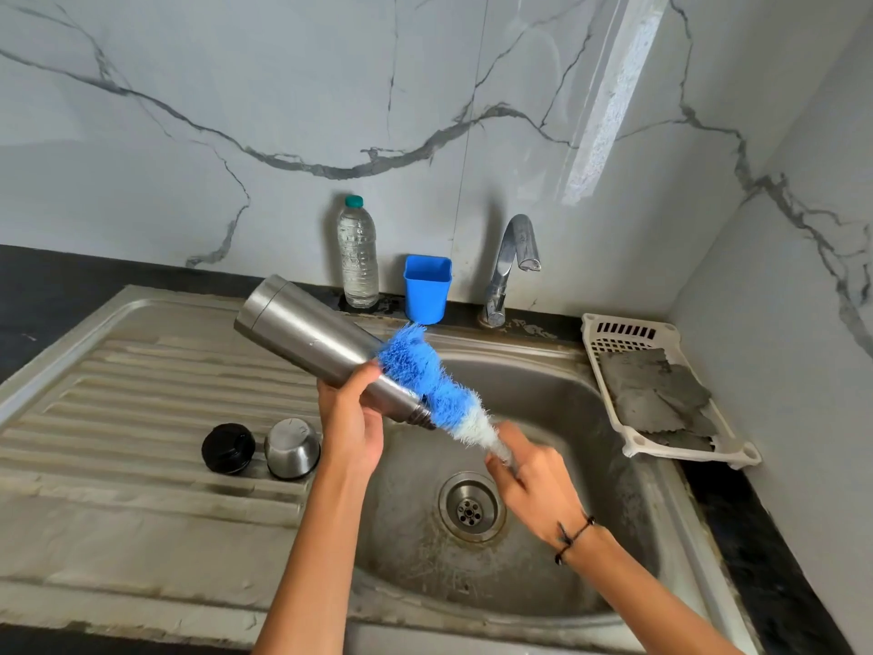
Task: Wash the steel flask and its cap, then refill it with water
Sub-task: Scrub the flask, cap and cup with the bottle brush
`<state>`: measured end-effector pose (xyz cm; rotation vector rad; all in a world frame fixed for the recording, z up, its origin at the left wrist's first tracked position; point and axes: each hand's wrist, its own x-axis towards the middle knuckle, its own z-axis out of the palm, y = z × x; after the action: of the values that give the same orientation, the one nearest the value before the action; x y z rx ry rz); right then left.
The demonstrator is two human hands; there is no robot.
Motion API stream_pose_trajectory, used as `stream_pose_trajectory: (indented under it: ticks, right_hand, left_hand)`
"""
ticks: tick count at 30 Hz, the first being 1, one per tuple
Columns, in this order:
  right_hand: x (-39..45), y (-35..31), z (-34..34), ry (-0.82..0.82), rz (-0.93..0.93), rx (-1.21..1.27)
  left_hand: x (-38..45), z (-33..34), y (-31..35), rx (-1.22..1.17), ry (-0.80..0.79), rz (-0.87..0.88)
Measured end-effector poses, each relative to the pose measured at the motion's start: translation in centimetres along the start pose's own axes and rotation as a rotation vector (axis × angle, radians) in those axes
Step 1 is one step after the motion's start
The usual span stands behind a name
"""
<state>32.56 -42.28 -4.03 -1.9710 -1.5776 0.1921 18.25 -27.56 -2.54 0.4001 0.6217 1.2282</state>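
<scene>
Resting on the drainboard (118,418) are the black stopper (228,449) and steel cap (291,448). The left hand (352,418) grips the tilted steel flask (321,345) above the sink (543,399); the right hand (536,479) clasps the blue bottle brush (427,378) beside its neck.

The steel flask (321,342) is gripped by the left hand (352,418); right of it, the right hand (534,479) (wrist banded) is closed on a brush handle.

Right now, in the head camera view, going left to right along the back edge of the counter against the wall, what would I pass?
Clear plastic water bottle with a green cap → blue plastic cup → chrome tap → white plastic basket holding grey cloths.
</scene>
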Motion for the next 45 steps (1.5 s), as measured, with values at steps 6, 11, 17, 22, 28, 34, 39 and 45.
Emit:
stream_pose_trajectory:
  ticks: [6,11,17,22,28,34,39,45]
  right_hand:
    - [1.0,1.1,0.2,-0.038,0.129,-0.014]
    - [1.9,1.5,0.2,-0.125,0.233,0.007]
    - [3.8,0.6,-1.0,-0.153,0.325,0.061]
    - [6.9,-3.2,-4.3,-0.153,0.147,-0.330]
    - [12.1,-8.5,-6.6,-0.091,-0.079,-0.678]
    - [18.1,-10.3,-7.4,-0.107,-0.078,-0.876]
    - [22.9,-11.9,-9.3,-0.125,0.025,-1.012]
    - [27.7,-11.6,-7.6,-0.241,0.084,-1.163]
  left_hand:
    - [-0.5,-0.5,0.6,0.097,-0.096,-0.077]
    - [-0.6,-0.2,0.9,0.161,-0.096,-0.128]
    - [-0.6,-0.8,1.4,0.229,-0.025,-0.164]
    - [-0.8,0.1,1.9,0.214,0.060,-0.262]
    - [-1.6,1.8,1.5,0.215,0.100,-0.311]
    - [-1.3,1.3,1.2,0.174,0.123,-0.406]
    - [-1.1,1.0,1.2,0.170,0.068,-0.485]
    - [0.5,0.5,2.5,0.183,0.047,-0.501]
